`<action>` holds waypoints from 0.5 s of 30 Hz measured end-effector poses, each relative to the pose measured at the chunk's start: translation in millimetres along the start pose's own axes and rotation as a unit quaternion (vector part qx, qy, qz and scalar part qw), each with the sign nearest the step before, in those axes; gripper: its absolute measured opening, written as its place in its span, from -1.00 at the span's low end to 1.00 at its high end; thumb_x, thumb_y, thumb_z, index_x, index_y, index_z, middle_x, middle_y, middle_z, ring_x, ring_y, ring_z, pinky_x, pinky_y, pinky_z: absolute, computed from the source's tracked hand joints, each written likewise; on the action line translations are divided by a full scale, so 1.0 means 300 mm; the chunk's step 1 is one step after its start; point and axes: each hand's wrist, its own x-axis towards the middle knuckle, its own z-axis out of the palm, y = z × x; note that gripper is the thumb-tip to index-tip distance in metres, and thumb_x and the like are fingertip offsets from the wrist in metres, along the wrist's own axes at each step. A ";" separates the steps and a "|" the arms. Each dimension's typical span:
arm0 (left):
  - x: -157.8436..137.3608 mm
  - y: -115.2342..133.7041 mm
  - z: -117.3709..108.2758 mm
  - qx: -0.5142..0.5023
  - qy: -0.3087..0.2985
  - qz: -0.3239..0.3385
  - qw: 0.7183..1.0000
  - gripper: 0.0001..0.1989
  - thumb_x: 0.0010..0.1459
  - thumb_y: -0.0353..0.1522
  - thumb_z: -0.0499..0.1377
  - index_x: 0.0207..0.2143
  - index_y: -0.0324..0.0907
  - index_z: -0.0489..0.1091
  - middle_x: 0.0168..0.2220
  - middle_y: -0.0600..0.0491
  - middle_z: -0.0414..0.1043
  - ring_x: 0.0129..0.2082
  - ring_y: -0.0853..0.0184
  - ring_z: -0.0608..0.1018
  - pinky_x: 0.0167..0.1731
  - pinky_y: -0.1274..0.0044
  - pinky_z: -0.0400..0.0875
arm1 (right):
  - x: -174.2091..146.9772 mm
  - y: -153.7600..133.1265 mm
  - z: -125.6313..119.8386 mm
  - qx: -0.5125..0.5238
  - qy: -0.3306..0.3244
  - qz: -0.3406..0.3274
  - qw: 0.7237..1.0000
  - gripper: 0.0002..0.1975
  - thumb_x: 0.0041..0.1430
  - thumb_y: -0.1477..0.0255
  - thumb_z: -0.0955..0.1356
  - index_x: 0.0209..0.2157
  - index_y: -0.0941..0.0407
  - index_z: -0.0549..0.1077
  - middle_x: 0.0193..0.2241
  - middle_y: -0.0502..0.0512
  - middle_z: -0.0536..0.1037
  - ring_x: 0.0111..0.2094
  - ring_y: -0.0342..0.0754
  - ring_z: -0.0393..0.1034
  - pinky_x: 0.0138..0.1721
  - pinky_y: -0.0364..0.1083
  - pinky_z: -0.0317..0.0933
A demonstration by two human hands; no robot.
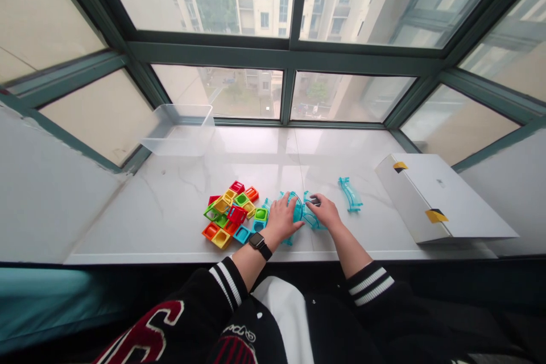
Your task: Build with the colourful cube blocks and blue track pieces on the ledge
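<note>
Got a heap of colored blocks left of the left fingers, crowding close to that wrist with green and blue ones. See a lone curved teal piece on the white sill, right of the right fingers. Farther right, find a white box with yellow-and-black tabs, well apart. Beyond the left fingers and off left, see a clear bin. Locate clear teal pieces under the left fingers and at the right fingertips (partly covered, can't count). Left hand: palm down, spread, with thumb out rightward. Right hand: angled inward, with fingers curled. Can't tell clamping from light touch on either.
</note>
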 end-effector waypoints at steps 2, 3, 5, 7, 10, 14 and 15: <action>0.000 0.002 0.001 0.000 0.002 0.000 1.000 -0.14 0.12 -0.16 0.43 0.38 -0.05 0.14 0.50 -0.25 0.03 0.40 -0.14 0.28 0.36 0.03 0.12 | 0.010 0.014 0.000 0.009 0.039 0.015 0.999 -0.65 0.25 0.20 0.44 0.02 0.02 0.55 -0.13 0.06 0.70 -0.13 0.01 0.60 -0.07 -0.08 0.37; 0.000 0.002 0.001 0.001 0.001 -0.001 1.000 -0.14 0.11 -0.18 0.43 0.37 -0.05 0.15 0.49 -0.25 0.04 0.39 -0.14 0.30 0.36 0.03 0.12 | 0.019 0.021 -0.002 0.003 0.052 0.023 0.998 -0.63 0.26 0.20 0.44 0.05 0.03 0.54 -0.10 0.07 0.70 -0.11 0.02 0.59 -0.04 -0.07 0.37; 0.001 0.002 -0.002 0.004 -0.005 -0.001 1.000 -0.13 0.09 -0.20 0.44 0.37 -0.07 0.15 0.48 -0.26 0.08 0.36 -0.14 0.33 0.36 0.04 0.13 | 0.043 0.033 -0.003 -0.028 0.056 0.036 0.997 -0.58 0.26 0.23 0.43 0.12 0.05 0.52 -0.06 0.09 0.68 -0.06 0.04 0.58 0.02 -0.05 0.35; 0.003 0.002 -0.008 0.003 -0.011 -0.001 1.000 -0.09 0.06 -0.21 0.46 0.38 -0.07 0.14 0.48 -0.25 0.09 0.35 -0.14 0.34 0.35 0.04 0.14 | 0.068 0.038 -0.002 -0.058 0.039 0.038 0.997 -0.54 0.25 0.27 0.43 0.15 0.07 0.50 -0.06 0.11 0.67 -0.01 0.07 0.56 0.06 -0.04 0.34; 0.006 0.001 -0.016 -0.008 -0.017 0.003 1.000 -0.03 0.03 -0.22 0.47 0.42 -0.01 0.10 0.50 -0.19 0.08 0.36 -0.12 0.34 0.35 0.04 0.16 | 0.091 0.034 0.009 -0.074 0.020 0.028 0.997 -0.52 0.23 0.31 0.45 0.16 0.10 0.50 -0.06 0.15 0.65 0.02 0.08 0.53 0.09 -0.03 0.33; 0.004 -0.011 -0.012 -0.035 -0.010 0.008 0.999 0.04 0.00 -0.25 0.48 0.45 0.01 0.05 0.49 -0.18 0.10 0.37 -0.11 0.33 0.36 0.04 0.16 | 0.075 0.017 0.027 -0.069 0.025 -0.012 0.997 -0.51 0.25 0.30 0.44 0.19 0.09 0.48 0.06 0.20 0.57 0.08 0.06 0.50 0.17 -0.03 0.30; 0.003 -0.016 -0.007 -0.045 -0.004 0.012 0.999 0.05 0.00 -0.26 0.48 0.46 0.01 0.03 0.48 -0.18 0.11 0.37 -0.11 0.33 0.36 0.04 0.16 | 0.064 0.009 0.031 -0.067 0.044 -0.035 0.996 -0.53 0.27 0.29 0.42 0.18 0.09 0.48 0.09 0.21 0.55 0.12 0.08 0.46 0.21 0.00 0.27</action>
